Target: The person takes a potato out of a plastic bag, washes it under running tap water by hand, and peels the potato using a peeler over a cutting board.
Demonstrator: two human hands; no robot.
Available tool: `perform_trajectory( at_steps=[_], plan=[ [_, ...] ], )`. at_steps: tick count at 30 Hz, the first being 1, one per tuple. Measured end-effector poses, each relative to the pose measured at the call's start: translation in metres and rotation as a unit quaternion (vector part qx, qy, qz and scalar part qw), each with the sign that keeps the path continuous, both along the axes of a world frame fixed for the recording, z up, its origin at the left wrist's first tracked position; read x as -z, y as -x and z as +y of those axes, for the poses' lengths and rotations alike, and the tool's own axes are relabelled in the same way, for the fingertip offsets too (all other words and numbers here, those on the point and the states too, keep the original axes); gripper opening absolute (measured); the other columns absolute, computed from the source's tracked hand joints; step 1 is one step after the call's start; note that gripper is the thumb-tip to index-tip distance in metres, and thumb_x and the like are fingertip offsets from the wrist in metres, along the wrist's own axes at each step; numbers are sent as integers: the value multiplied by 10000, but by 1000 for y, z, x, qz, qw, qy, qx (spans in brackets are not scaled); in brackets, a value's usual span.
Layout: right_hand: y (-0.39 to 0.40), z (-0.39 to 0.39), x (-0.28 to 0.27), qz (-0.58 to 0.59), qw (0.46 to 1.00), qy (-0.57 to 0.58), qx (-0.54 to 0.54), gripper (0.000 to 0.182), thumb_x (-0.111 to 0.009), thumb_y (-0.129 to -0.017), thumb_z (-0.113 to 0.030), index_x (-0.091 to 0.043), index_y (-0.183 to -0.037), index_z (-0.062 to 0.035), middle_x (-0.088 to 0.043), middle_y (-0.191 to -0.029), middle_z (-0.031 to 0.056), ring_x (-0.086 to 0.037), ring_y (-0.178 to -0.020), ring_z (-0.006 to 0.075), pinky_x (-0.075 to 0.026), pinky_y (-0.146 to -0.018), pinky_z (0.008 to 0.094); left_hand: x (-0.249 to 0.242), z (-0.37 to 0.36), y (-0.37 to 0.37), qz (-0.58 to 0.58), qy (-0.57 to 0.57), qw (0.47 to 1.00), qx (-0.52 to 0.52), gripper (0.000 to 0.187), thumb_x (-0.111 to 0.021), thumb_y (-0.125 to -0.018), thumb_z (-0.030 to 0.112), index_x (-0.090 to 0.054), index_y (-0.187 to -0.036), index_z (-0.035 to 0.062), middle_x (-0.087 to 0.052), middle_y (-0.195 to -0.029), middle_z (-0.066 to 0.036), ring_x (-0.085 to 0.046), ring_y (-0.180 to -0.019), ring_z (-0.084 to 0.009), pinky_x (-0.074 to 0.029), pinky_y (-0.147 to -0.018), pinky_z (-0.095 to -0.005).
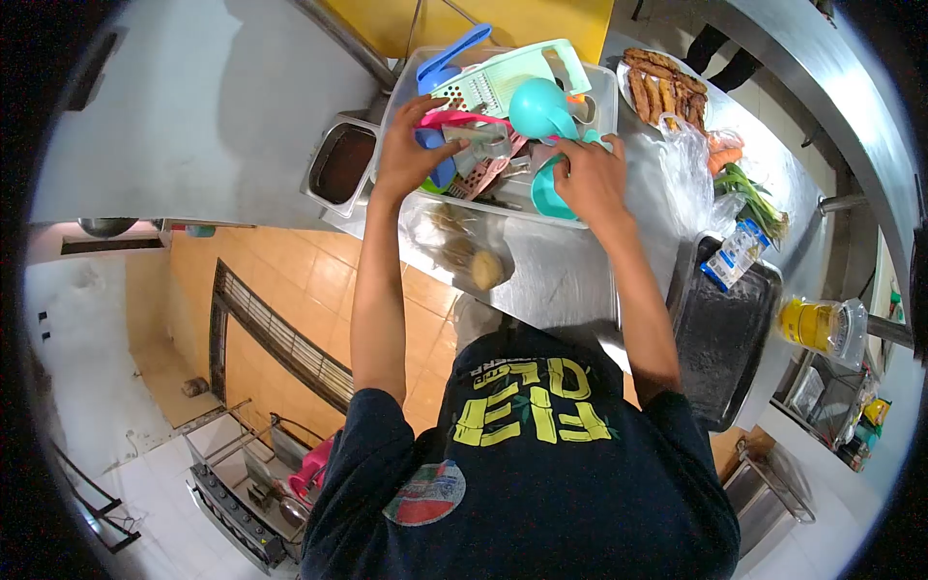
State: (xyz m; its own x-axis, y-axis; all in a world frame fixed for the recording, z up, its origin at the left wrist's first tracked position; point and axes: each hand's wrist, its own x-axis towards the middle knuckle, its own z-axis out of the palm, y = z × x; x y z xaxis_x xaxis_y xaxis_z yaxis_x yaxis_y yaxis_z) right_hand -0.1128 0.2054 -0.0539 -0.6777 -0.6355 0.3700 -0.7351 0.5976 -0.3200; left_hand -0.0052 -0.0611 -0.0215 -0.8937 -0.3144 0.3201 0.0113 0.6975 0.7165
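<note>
A clear plastic bin (pixel 601 97) full of kitchen tools stands on the steel table. My left hand (pixel 411 155) reaches over its left side, fingers spread, thumb by a clear plastic piece (pixel 490 145) and fingertips near a red-pink handle (pixel 454 118). Blue utensils (pixel 440 159) lie under that hand. My right hand (pixel 592 179) is at the bin's near right side, its fingers curled around a teal cup (pixel 549 193). Between the hands are a round turquoise cup (pixel 539 106), a pale green grater (pixel 493 85) and a pink grater (pixel 480 179).
Left of the bin is a steel pan of dark liquid (pixel 343 164). A bag with a potato-like item (pixel 486 270) lies in front. To the right are a plate of browned food (pixel 665 92), green leeks (pixel 754 205), a black tray (pixel 720 329) and a yellow bottle (pixel 810 324).
</note>
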Motion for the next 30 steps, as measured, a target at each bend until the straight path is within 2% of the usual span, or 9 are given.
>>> perform_trajectory(
  at_steps=[3,9,12,16,19,22,25,28,30],
  plan=[
    [-2,0,0,-30,999,43,14,131,-647,-793,-158,-762,-855,-147,-705,-693,98,-674,-664,255,-358,-1032,432,-3,0,-7,24,-67,996,-45,578,-888,-704,222,-662,-1208,50,-619,-1269,-151,-635,-1129,-294,-514,-972,-389],
    [-4,0,0,-37,998,53,22,129,-639,-797,-174,-764,-794,-143,-685,-638,97,-661,-614,262,-363,-1046,424,6,-12,-26,64,21,992,-105,391,-797,-830,175,-675,-1182,56,-628,-1268,-125,-663,-1063,-266,-550,-900,-365],
    [-5,2,0,-48,997,53,22,134,-635,-796,-179,-762,-774,-141,-683,-633,108,-659,-601,264,-362,-1057,427,-2,4,-44,45,-110,986,-116,320,-761,-863,146,-687,-1162,61,-623,-1272,-114,-661,-1056,-266,-555,-875,-356],
    [-4,-1,7,-36,997,62,23,152,-632,-792,-188,-750,-715,-132,-677,-625,130,-662,-597,273,-356,-1065,438,0,6,-63,6,-31,997,-70,307,-759,-852,116,-694,-1148,65,-621,-1254,-122,-640,-1098,-271,-529,-903,-370],
    [-4,-2,9,-6,996,87,18,133,-638,-752,-142,-712,-645,-113,-658,-593,89,-630,-576,278,-401,-1005,420,-7,16,-70,1,36,999,-20,316,-763,-834,119,-703,-1143,89,-627,-1236,-141,-612,-1155,-296,-484,-962,-399],
    [-6,0,1,-10,998,56,22,120,-641,-744,-140,-719,-656,-114,-656,-588,91,-630,-575,276,-392,-1023,425,-7,18,-71,11,93,996,-4,316,-754,-843,121,-700,-1153,97,-630,-1233,-149,-616,-1146,-323,-489,-962,-405],
    [-8,3,-5,-37,998,41,11,135,-633,-752,-119,-705,-638,-111,-645,-574,89,-625,-576,268,-384,-1037,425,-9,25,-75,10,71,997,-9,237,-735,-857,116,-732,-1092,89,-645,-1214,-150,-628,-1120,-335,-500,-944,-415],
    [-6,10,-4,-89,990,103,-32,153,-616,-780,-106,-711,-662,-96,-653,-592,72,-623,-590,220,-363,-1064,433,-7,30,-82,-14,45,999,-3,162,-750,-841,132,-772,-998,100,-667,-1200,-110,-612,-1145,-303,-468,-974,-416],
    [-3,22,3,-147,962,219,-74,132,-616,-818,-128,-735,-800,-73,-685,-702,87,-659,-733,232,-330,-1099,460,-3,32,-88,-30,88,995,21,173,-761,-824,109,-776,-996,96,-672,-1206,-107,-602,-1170,-287,-453,-999,-411]
  ],
)
